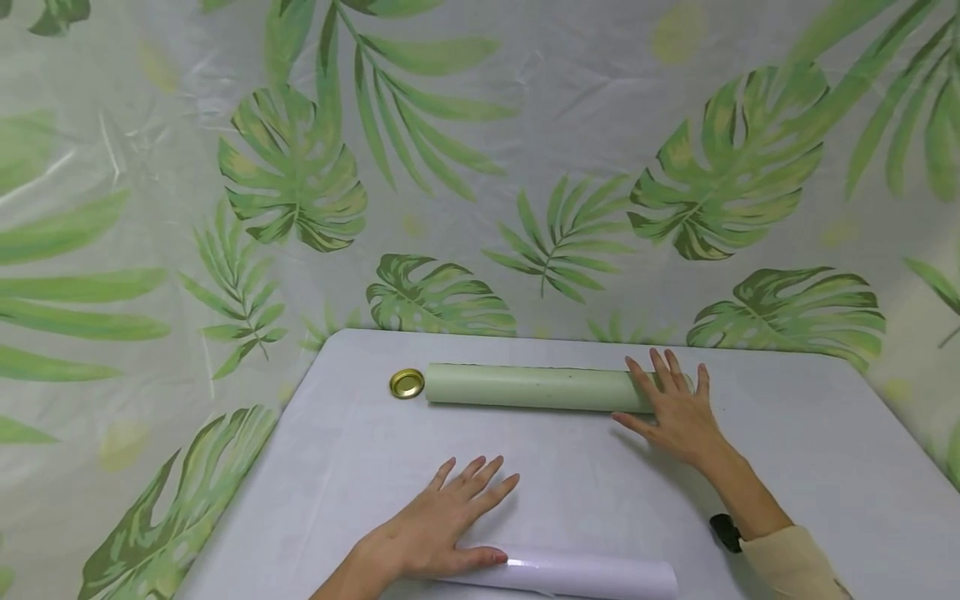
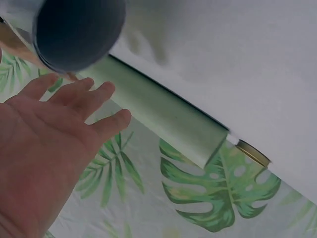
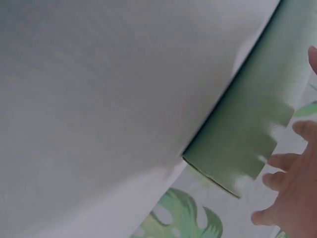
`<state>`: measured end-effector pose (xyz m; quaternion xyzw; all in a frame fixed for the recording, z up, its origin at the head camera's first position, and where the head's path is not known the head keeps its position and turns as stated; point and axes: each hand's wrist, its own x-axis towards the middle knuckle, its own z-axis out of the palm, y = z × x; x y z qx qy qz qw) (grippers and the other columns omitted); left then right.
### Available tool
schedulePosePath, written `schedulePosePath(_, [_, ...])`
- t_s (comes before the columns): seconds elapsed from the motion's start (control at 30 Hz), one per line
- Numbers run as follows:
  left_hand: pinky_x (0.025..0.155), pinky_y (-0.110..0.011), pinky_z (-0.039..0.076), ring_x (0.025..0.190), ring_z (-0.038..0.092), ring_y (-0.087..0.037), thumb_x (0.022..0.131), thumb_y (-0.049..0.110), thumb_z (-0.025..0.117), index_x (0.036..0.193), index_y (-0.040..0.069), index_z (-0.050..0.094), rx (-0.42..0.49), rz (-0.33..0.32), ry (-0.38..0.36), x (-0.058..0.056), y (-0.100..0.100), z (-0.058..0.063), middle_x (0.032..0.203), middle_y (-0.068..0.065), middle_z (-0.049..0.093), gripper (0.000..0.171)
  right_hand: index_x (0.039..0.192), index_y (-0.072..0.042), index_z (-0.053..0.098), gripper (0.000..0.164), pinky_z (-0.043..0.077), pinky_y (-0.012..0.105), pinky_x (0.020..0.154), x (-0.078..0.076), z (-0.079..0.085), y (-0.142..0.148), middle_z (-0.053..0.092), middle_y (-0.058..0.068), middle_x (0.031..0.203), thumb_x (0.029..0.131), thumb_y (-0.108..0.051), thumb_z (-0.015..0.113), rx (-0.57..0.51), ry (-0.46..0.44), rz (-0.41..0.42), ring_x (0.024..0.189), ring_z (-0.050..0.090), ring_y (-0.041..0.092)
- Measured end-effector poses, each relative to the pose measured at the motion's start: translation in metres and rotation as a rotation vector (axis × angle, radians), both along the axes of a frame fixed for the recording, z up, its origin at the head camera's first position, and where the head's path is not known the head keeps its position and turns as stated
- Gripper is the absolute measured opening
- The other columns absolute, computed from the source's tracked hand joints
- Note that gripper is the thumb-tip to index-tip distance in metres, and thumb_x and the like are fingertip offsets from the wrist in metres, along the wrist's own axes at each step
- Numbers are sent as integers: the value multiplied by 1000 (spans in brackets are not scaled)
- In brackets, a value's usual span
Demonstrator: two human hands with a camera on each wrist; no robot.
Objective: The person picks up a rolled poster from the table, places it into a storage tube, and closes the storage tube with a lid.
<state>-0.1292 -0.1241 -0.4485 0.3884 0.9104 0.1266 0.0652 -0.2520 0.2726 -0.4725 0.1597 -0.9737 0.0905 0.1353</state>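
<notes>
A pale green tube lies lengthwise across the back of the white table. Over its right end my right hand is spread with straight fingers. In the right wrist view the fingers cast shadows on the green tube; contact cannot be told. Near the front edge lies a glossy white roll, whose hollow end shows in the left wrist view. My left hand is spread at the roll's left part, thumb over it, fingers stretched forward. The roll's left end is hidden by this hand in the head view.
A small round gold lid lies just beyond the green tube's left end. The white table reaches back to a leaf-print sheet hanging behind it. A dark band sits on the right wrist beside a cream sleeve.
</notes>
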Motion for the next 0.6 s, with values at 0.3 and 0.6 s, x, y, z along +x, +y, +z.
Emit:
schedulePosePath(0.3, [119,-57,38,154,39,-32,102,69,44,167,24,22,-54,-113,68,17,10,-6,168,-10,35,82,163,-15,31,92,6,83,114,-6,3,-3,25,31,166,93,-66,64,35,-54,20,155,18,52])
schedulePosePath(0.6, [119,-51,41,153,40,-29,106,64,38,166,24,24,-100,-187,40,22,15,-11,167,-10,38,74,161,-14,35,90,12,82,113,-12,0,-2,30,31,164,93,-62,67,18,-82,37,153,21,53])
